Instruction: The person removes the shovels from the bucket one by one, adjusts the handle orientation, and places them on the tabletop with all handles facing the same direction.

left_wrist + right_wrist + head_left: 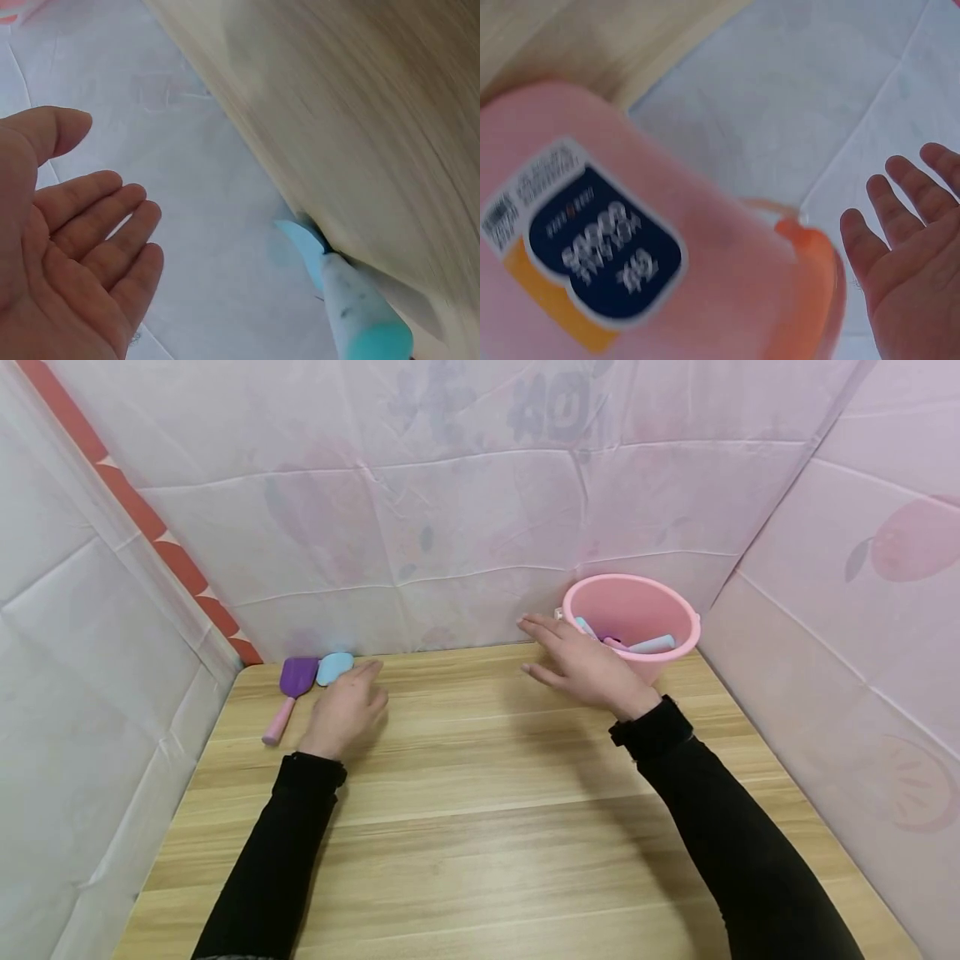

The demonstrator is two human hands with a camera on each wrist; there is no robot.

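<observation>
At the tabletop's (480, 793) far left corner, a person's left hand (343, 710), fingers relaxed and holding nothing, hovers just beside a light blue spatula (334, 667) and a purple spatula (288, 695) with a pink handle. The right hand (583, 667), fingers spread and empty, hangs just beside the pink bucket (632, 620) at the far right corner, which holds more utensils.

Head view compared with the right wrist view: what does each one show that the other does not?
Only the head view shows the left hand beside a purple spatula and a light blue tool, plus tools inside the pink bucket. Only the right wrist view shows a dark label on the bucket's wall. Both show the bucket, the open right hand and the wooden table.
</observation>
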